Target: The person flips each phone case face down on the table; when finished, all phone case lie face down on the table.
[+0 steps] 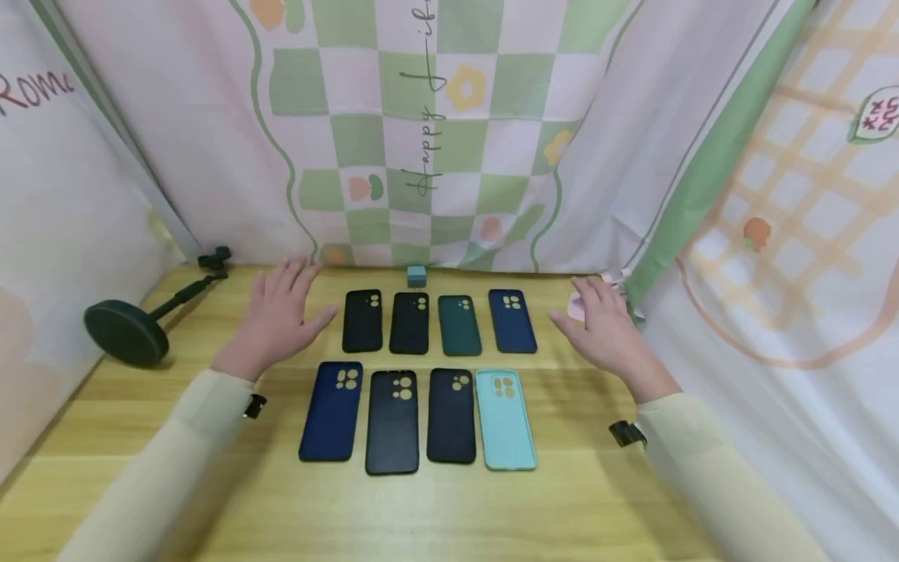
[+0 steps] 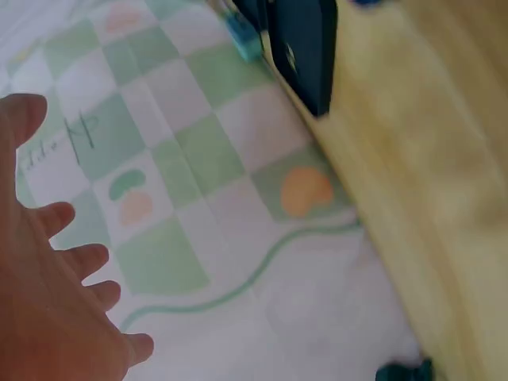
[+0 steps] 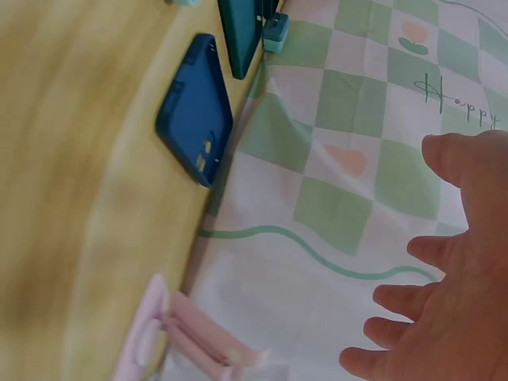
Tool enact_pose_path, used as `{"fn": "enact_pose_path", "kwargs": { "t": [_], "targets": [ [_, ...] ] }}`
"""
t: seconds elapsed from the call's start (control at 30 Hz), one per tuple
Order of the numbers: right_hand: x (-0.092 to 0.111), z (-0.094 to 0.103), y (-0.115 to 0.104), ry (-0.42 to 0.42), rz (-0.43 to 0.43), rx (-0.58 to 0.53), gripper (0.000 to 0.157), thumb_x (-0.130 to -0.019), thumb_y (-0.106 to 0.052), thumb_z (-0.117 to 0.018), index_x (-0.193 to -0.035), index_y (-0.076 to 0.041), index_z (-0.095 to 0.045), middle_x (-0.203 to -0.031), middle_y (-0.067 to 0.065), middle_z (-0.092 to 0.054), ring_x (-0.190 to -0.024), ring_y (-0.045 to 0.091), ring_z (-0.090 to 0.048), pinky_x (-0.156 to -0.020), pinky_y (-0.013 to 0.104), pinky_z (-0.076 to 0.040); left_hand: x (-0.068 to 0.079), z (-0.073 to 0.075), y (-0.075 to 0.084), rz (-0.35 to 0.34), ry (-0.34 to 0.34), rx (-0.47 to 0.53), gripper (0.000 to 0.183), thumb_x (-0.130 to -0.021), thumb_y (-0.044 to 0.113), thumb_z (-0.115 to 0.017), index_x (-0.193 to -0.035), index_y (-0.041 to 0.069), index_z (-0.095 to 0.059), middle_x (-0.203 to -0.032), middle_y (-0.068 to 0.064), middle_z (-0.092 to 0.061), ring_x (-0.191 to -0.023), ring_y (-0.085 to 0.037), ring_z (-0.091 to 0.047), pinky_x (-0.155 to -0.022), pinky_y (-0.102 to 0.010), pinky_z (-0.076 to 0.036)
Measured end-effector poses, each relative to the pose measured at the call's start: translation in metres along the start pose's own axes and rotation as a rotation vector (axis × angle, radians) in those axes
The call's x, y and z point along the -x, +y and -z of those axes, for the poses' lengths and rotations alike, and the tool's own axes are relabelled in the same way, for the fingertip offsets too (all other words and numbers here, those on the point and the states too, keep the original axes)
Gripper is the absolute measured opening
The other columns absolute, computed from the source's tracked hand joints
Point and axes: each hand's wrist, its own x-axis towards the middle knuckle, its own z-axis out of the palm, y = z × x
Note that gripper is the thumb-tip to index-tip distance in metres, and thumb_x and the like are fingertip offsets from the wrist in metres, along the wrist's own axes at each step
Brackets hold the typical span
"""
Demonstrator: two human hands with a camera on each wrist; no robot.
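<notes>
Several phone cases lie in two rows on the wooden table. From the left, the far row has two black cases, a dark green case and a navy blue case. In the near row are another navy blue case, two dark cases and a light turquoise case. My left hand hovers left of the far row, fingers spread and holding nothing. To the right of that row, my right hand is likewise spread, with nothing in it.
A small blue block stands behind the far row by the curtain. On the left lies a black stand with a round base. A pink plastic item sits at the table's far edge, partly behind my right hand in the head view.
</notes>
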Motion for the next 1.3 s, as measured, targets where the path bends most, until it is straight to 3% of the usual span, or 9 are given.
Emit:
{"fn": "enact_pose_path", "kwargs": {
  "t": [0.17, 0.33, 0.47, 0.63, 0.73, 1.0, 1.17, 1.3],
  "targets": [
    [0.012, -0.008, 0.005, -0.002, -0.011, -0.079, 0.082, -0.098, -0.057, -0.046, -0.153, 0.000, -0.022, -0.153, 0.030, -0.024, -0.138, 0.054, -0.018, -0.106, 0.070, -0.020, 0.007, -0.011, 0.017, -0.067, 0.072, 0.130, 0.073, -0.099, 0.048, -0.052, -0.150, 0.001, -0.030, -0.154, -0.026, -0.026, -0.141, -0.045, -0.021, -0.110, -0.065, -0.016],
    [0.018, -0.017, 0.010, 0.024, -0.001, -0.175, 0.074, -0.099, -0.048, -0.053, -0.150, 0.001, -0.029, -0.148, 0.030, -0.034, -0.136, 0.051, -0.028, -0.106, 0.066, -0.026, 0.012, -0.023, 0.036, -0.109, 0.072, 0.249, 0.068, -0.099, 0.040, -0.055, -0.148, -0.002, -0.033, -0.151, -0.026, -0.032, -0.139, -0.042, -0.028, -0.111, -0.060, -0.022],
    [0.022, -0.025, 0.011, -0.052, -0.033, -0.253, 0.074, -0.098, -0.047, -0.055, -0.150, 0.000, -0.030, -0.141, 0.032, -0.043, -0.128, 0.049, -0.042, -0.101, 0.063, -0.036, 0.018, -0.032, 0.053, -0.125, 0.056, 0.360, 0.064, -0.099, 0.034, -0.057, -0.147, -0.002, -0.034, -0.149, -0.024, -0.036, -0.138, -0.040, -0.032, -0.111, -0.056, -0.026],
    [0.025, -0.034, 0.008, -0.113, -0.108, -0.293, 0.064, -0.096, -0.040, -0.060, -0.143, 0.000, -0.042, -0.119, 0.024, -0.061, -0.106, 0.038, -0.059, -0.085, 0.049, -0.051, 0.021, -0.043, 0.077, -0.116, -0.038, 0.495, 0.064, -0.099, 0.033, -0.058, -0.149, 0.002, -0.033, -0.146, -0.020, -0.040, -0.123, -0.036, -0.049, -0.099, -0.049, -0.045],
    [0.025, -0.040, 0.004, -0.164, -0.142, -0.302, 0.055, -0.095, -0.036, -0.063, -0.136, -0.002, -0.050, -0.103, 0.015, -0.065, -0.087, 0.026, -0.063, -0.070, 0.037, -0.053, 0.019, -0.049, 0.092, -0.110, -0.097, 0.534, 0.062, -0.099, 0.033, -0.058, -0.149, 0.005, -0.033, -0.143, -0.017, -0.044, -0.109, -0.031, -0.058, -0.085, -0.043, -0.053],
    [0.023, -0.070, -0.017, -0.368, -0.196, -0.416, 0.040, -0.093, -0.024, -0.066, -0.122, 0.001, -0.055, -0.078, 0.012, -0.065, -0.064, 0.024, -0.062, -0.058, 0.036, -0.053, 0.017, -0.055, 0.132, -0.160, -0.200, 0.595, 0.053, -0.099, 0.031, -0.059, -0.145, 0.012, -0.042, -0.132, -0.004, -0.053, -0.078, -0.009, -0.056, -0.066, -0.027, -0.052],
    [0.024, -0.083, -0.024, -0.431, -0.216, -0.380, 0.040, -0.091, -0.022, -0.068, -0.123, -0.003, -0.053, -0.072, 0.012, -0.063, -0.058, 0.024, -0.060, -0.054, 0.036, -0.053, 0.026, -0.055, 0.162, -0.237, -0.291, 0.596, 0.049, -0.099, 0.031, -0.059, -0.143, 0.012, -0.045, -0.120, -0.002, -0.060, -0.071, -0.006, -0.056, -0.061, -0.023, -0.051],
    [0.020, -0.090, -0.024, -0.444, -0.249, -0.351, 0.038, -0.089, -0.020, -0.070, -0.121, -0.005, -0.054, -0.073, 0.012, -0.061, -0.059, 0.023, -0.061, -0.052, 0.035, -0.054, 0.037, -0.060, 0.181, -0.324, -0.361, 0.592, 0.042, -0.100, 0.029, -0.058, -0.137, 0.011, -0.050, -0.099, 0.005, -0.065, -0.066, -0.002, -0.057, -0.060, -0.020, -0.050]
  ]
}}
